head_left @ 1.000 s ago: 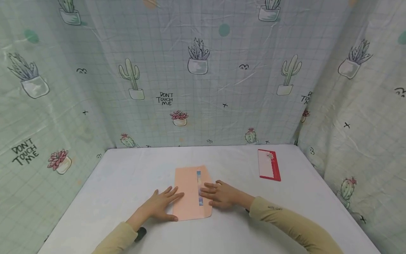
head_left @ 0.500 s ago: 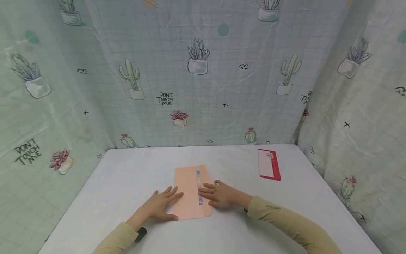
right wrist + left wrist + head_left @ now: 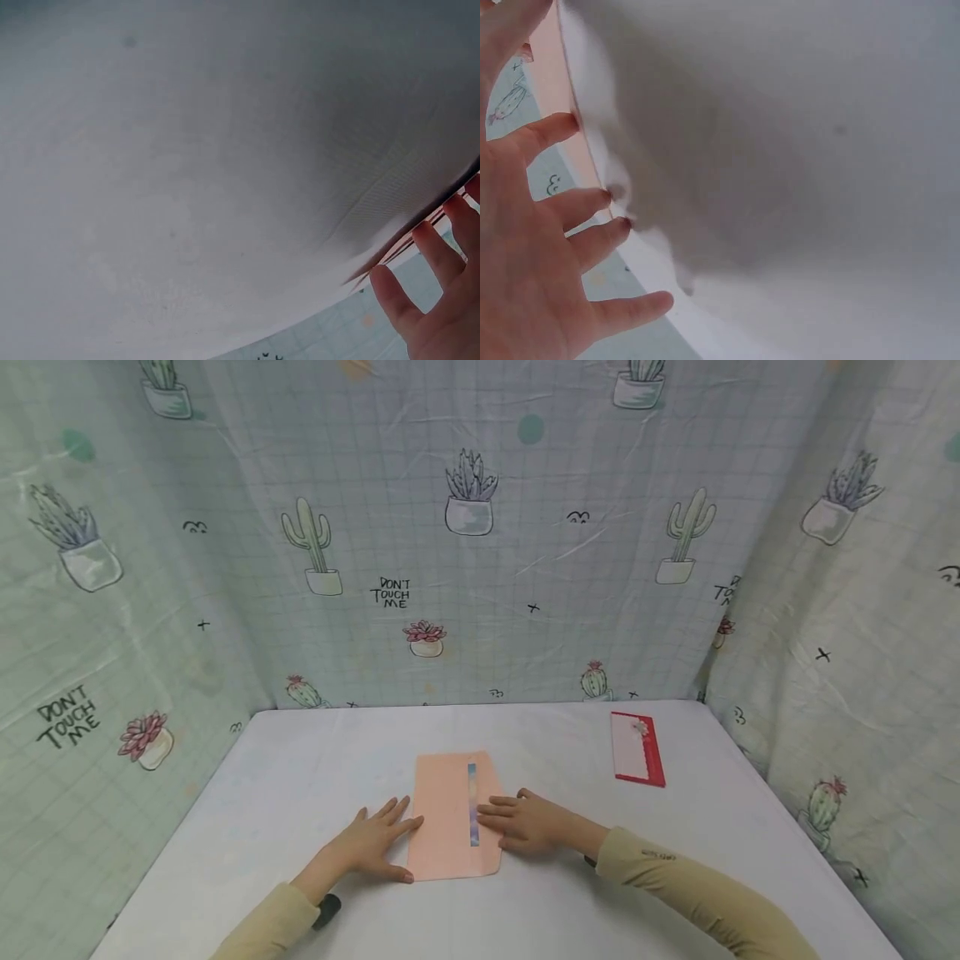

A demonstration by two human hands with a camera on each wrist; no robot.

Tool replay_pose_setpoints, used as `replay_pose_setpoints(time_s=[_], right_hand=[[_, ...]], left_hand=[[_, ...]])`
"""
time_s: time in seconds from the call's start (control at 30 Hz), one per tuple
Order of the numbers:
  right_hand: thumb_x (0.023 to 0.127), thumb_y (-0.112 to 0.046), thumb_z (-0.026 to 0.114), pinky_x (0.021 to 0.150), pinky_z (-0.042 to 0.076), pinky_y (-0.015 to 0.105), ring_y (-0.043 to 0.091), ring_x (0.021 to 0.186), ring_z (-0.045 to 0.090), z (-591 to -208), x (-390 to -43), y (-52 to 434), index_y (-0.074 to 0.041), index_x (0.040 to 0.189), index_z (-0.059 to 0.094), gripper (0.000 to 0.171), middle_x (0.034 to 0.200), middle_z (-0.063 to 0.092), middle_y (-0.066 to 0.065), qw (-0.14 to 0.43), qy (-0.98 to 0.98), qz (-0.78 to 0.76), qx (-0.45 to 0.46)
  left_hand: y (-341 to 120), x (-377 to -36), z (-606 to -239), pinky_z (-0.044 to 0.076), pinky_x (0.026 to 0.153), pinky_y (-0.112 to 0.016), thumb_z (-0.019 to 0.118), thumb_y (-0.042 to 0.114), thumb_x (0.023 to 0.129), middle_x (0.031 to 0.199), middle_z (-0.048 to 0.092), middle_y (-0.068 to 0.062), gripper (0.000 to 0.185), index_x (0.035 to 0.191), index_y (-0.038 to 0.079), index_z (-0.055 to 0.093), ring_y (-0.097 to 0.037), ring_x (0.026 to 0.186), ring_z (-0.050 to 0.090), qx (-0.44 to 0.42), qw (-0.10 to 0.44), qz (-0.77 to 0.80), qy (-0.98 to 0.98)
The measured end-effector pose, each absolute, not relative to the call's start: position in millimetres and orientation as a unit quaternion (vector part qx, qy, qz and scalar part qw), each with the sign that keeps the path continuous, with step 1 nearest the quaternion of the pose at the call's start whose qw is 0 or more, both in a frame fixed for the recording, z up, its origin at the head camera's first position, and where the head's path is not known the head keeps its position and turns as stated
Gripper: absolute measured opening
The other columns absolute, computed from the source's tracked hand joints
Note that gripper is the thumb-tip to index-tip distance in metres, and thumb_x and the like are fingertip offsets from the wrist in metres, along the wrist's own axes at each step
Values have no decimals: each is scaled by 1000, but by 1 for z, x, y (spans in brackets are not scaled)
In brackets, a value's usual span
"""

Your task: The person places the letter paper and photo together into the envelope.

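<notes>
A flat peach paper piece that looks like an envelope (image 3: 442, 827) lies on the white table, its right side tapering at the corners. A narrow pastel blue and purple strip (image 3: 472, 785) runs lengthwise on it. My left hand (image 3: 367, 842) spreads its fingers at the left edge, index fingertip on the paper, thumb at the near corner. My right hand (image 3: 528, 822) lies across the right edge with extended fingers, fingertips beside the strip. In the right wrist view, thin layers (image 3: 397, 247) show along the edge by the fingers (image 3: 439, 255).
A red and white card (image 3: 637, 750) with a flower lies at the back right of the table (image 3: 337, 752). Cactus-patterned cloth (image 3: 465, 568) hangs behind and along both sides. A dark object (image 3: 327, 911) shows at the left wrist.
My left hand has drawn slightly left, so less of it covers the paper. My right hand has shifted slightly right, baring more of the strip.
</notes>
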State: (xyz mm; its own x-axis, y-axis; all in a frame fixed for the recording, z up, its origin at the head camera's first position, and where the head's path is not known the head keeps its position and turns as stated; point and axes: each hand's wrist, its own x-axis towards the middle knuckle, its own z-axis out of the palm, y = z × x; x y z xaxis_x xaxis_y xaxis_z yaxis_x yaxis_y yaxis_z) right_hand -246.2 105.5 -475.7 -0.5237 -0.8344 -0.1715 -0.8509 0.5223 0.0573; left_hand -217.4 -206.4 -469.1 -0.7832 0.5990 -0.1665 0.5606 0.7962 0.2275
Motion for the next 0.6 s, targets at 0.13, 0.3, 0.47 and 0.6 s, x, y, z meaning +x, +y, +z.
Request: replay_pose_setpoints(time_s=[0.13, 0.3, 0.47, 0.6], right_hand=[[96, -43, 25, 100, 34, 51, 14, 137, 22, -474, -247, 105, -26, 142, 23, 49, 148, 22, -10, 74, 874, 66, -475], [96, -42, 24, 99, 34, 51, 15, 136, 24, -473, -248, 103, -27, 142, 22, 48, 148, 22, -11, 80, 876, 60, -471], [96, -40, 25, 98, 35, 52, 15, 136, 25, -474, -248, 101, -27, 142, 21, 48, 148, 23, -10, 77, 874, 55, -477], [96, -38, 27, 96, 37, 51, 16, 135, 27, -473, -248, 100, -26, 142, 22, 48, 148, 24, -9, 66, 872, 61, -481]], left_hand=[[-208, -218, -471, 21, 89, -74, 59, 67, 65, 145, 25, -19, 89, 135, 15, 38, -43, 131, 24, 313, 103, 74, 941], [-209, -219, -473, 20, 89, -74, 60, 66, 64, 145, 26, -18, 90, 135, 14, 39, -43, 131, 24, 315, 101, 79, 940], [-208, -218, -471, 21, 89, -74, 61, 67, 64, 146, 23, -19, 92, 134, 12, 38, -44, 132, 23, 313, 116, 83, 939], [-206, -219, -468, 21, 88, -74, 62, 65, 64, 146, 23, -20, 91, 134, 11, 39, -44, 132, 23, 316, 118, 80, 938]])
